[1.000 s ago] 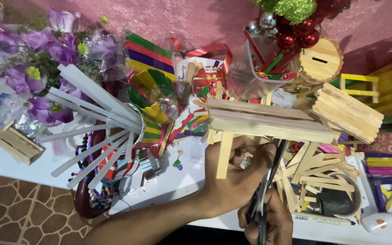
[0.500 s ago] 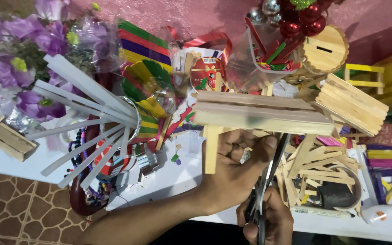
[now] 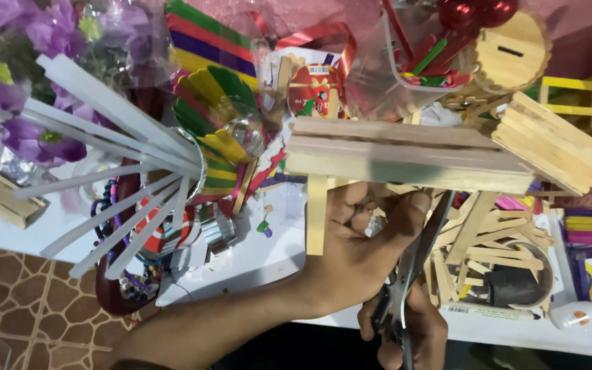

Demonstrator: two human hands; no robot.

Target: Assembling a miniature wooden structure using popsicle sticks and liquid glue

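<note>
The wooden stick model (image 3: 405, 154), a flat bench-like piece made of pale craft sticks, is held up in the air above the white table (image 3: 255, 264), in front of the colourful clutter. Your left hand (image 3: 361, 250) grips it from below: the thumb presses against the underside of the long slab and the fingers are curled closed around the part beneath. One leg (image 3: 316, 214) hangs down at the left end, just beside your fingers. Your right hand (image 3: 405, 336) is closed around the handles of the scissors (image 3: 416, 264), and their blades point up toward the underside of the model, near your left thumb. I cannot tell if the blades are open or already on a stick, because the thumb and the slab hide the tips.

It seems you are at the trimming step, cutting a stick under the slab. The next move asks for a steady left hand and a short, careful close of the blades, with the thumb kept out of their way. A loose pile of sticks (image 3: 477, 247) lies on the table behind the scissors.
</note>
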